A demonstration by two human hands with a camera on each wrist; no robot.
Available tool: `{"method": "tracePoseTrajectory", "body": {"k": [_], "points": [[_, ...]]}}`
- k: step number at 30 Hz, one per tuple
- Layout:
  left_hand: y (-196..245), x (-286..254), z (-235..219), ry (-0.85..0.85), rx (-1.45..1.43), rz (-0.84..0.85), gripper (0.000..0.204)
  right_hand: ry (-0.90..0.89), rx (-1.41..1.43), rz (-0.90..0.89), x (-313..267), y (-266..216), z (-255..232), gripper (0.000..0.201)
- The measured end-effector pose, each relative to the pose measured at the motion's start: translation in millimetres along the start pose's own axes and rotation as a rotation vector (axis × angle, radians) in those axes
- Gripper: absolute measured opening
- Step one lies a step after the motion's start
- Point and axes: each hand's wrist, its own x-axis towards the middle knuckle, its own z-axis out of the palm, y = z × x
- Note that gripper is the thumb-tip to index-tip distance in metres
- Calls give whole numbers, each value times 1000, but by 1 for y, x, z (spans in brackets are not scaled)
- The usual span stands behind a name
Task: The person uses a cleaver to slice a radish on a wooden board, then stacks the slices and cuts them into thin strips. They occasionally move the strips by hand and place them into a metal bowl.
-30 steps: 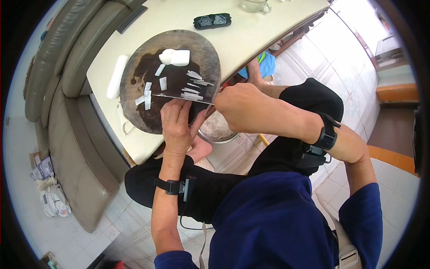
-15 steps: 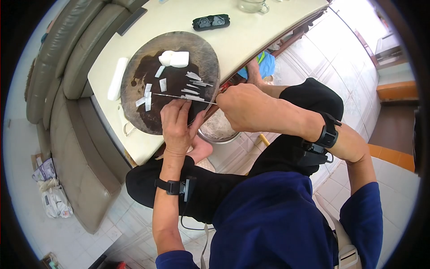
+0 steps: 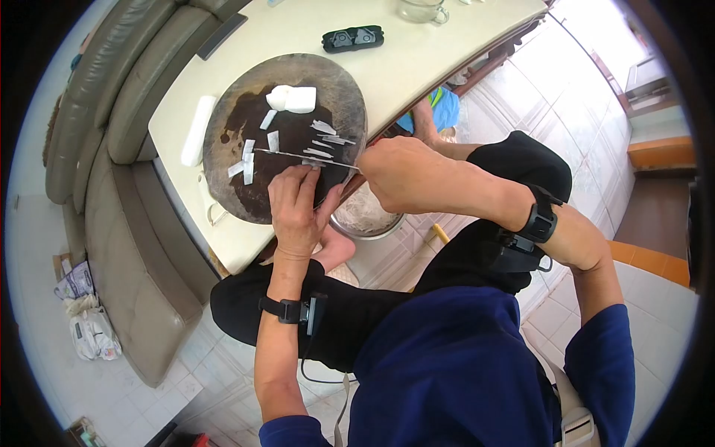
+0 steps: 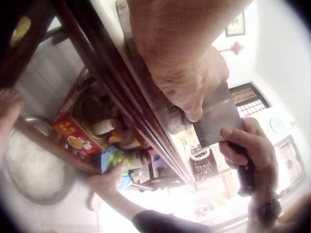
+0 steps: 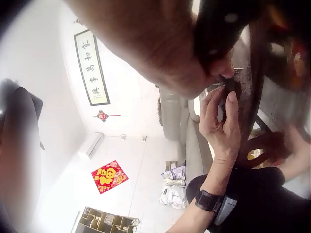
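Observation:
My right hand (image 3: pixel 398 175) grips the black handle of a cleaver (image 4: pixel 221 116), whose broad blade stands on edge across the round wooden chopping board (image 3: pixel 342 78). Just on the near side of that blade, my left hand (image 3: pixel 294 205) presses its fingertips on a small white vegetable slice (image 3: pixel 311 163), thumb spread apart on the board. Thin white strips (image 3: pixel 322 127) lie beyond the blade at the right. Several flat slices (image 3: pixel 248 167) are at the board's left, and a white chunk (image 3: pixel 301 99) sits toward its far side.
A long white vegetable piece (image 3: pixel 198 130) and a peeler-like tool (image 3: pixel 214 212) lie left of the board on the pale table (image 3: pixel 432 52). A black case (image 3: pixel 353 38) and glass cup (image 3: pixel 421 10) stand beyond. Below the table edge is a metal basin (image 4: pixel 36 167) of white shreds.
The cleaver has shifted slightly away from my left fingertips, toward the board's far side. Part of the slice now shows between blade and fingers. My left hand stays in nearly the same place.

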Motion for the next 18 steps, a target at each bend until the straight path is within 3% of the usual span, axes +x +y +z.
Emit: {"method": "tracePoseTrajectory", "body": {"k": [14,16,18], "points": [[0,2,1,0,-16,17,40,-24,2,-98,13,-1,-9,15],[-1,1,-4,3,-20,13,39,-78,62,63,15,-3,-7,18],[0,2,-7,-20,-98,-42,36,-38,56,47,16,-1,0,18]]}}
